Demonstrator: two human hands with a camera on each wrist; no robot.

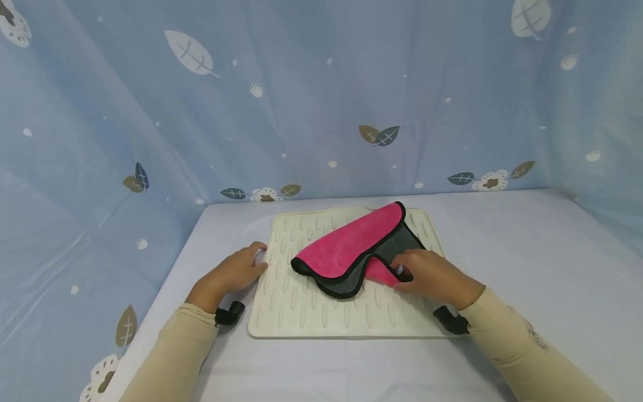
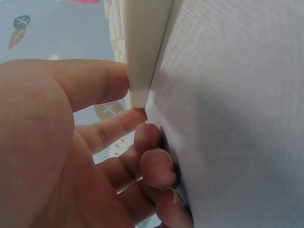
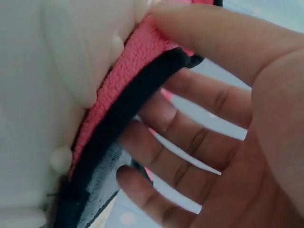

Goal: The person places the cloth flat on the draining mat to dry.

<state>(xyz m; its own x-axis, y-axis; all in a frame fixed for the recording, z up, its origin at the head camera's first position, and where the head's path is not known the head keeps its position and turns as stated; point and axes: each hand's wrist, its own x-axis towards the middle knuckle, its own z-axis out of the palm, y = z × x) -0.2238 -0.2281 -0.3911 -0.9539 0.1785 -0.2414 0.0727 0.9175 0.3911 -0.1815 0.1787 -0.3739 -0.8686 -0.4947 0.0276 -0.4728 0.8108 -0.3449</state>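
A pink and grey cloth (image 1: 346,240) with black edging lies folded over on the cream ridged mat (image 1: 306,318). My right hand (image 1: 432,276) holds the cloth's near right corner. In the right wrist view, the thumb (image 3: 209,35) is on the fluffy pink side and the fingers (image 3: 166,123) reach behind the black border. At the mat's left edge, my left hand (image 1: 236,271) rests with the thumb and index fingertips touching the side of the mat. Its other fingers (image 2: 159,166) bend loosely against the white tabletop.
The mat lies on a white-covered table (image 1: 527,268). Behind and to the left hangs a blue curtain (image 1: 301,100) with leaf and flower prints. A black wrist-worn device (image 1: 230,314) sits at the left wrist, another black device (image 1: 450,320) at the right.
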